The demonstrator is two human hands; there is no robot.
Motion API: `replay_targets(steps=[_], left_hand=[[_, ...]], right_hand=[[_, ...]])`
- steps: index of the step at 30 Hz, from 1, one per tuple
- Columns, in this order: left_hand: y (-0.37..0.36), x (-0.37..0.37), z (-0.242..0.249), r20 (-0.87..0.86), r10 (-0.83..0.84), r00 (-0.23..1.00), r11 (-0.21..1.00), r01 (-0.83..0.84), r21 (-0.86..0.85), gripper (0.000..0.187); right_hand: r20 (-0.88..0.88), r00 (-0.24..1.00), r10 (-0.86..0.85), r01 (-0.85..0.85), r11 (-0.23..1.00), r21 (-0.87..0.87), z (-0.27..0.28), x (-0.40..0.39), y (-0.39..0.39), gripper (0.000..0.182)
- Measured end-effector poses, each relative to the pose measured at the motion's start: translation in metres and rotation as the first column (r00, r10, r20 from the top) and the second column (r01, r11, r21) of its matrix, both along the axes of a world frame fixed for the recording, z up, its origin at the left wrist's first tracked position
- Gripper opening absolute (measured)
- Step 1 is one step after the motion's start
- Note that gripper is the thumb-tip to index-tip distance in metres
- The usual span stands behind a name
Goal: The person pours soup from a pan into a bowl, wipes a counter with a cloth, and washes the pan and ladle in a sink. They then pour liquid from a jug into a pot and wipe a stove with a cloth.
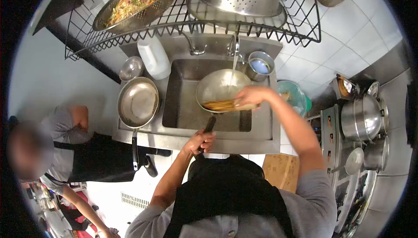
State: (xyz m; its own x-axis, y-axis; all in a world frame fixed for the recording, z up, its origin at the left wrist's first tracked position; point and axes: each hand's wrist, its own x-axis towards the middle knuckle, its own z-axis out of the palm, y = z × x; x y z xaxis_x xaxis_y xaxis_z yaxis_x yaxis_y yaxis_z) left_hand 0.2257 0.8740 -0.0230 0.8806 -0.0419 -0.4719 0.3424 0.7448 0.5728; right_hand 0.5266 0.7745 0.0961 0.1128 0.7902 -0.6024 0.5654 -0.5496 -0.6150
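Observation:
My left hand [200, 142] is wrapped round the black handle of a wok [212, 84], which is tilted in the sink [183, 118]. Over the wok's near side, my right hand [252, 96] grips a bamboo wok brush [219, 105], its thin brown bristles lying against the inside of the pan. Water runs from the faucet [236, 44] into the wok. The far end of the brush's grip is partly covered by my fingers.
A frying pan [138, 101], a metal bowl [131, 68] and a white jug [153, 59] stand left of the sink. Metal containers [261, 66] sit at right. A wire rack [183, 22] overhangs the back. Another person [65, 146] stands at left.

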Motion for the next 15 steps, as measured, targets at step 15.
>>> replay_targets(steps=[15], left_hand=[[-0.002, -0.009, 0.021, 0.038, 0.039, 0.999, 0.991, -0.033, -0.133, 0.01]], right_hand=[[0.05, 0.999, 0.015, -0.005, 0.98, -0.197, 0.066, 0.026, -0.004, 0.038]])
